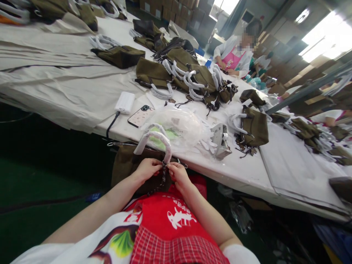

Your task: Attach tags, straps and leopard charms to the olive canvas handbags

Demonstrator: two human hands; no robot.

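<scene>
An olive-green bag [123, 165] leans against the table's front edge, close to my body. Its wrapped white handle [161, 136] arches up over the edge. At the handle's lower right end, a dark braided cord [164, 176] hangs down. My left hand [150, 169] pinches the cord from the left side, near its top. From the right, my right hand [177, 173] pinches at the same spot, its fingertips close to those of my left hand. The small part between the fingertips is too small to make out.
On the white table [96, 91] lie a phone [139, 116], a white power adapter [125, 102], clear plastic bags [181, 126] and a metal dispenser [220, 141]. Piled olive bags [176, 73] lie behind, another bag [254, 126] to the right. A person [235, 55] works across the table.
</scene>
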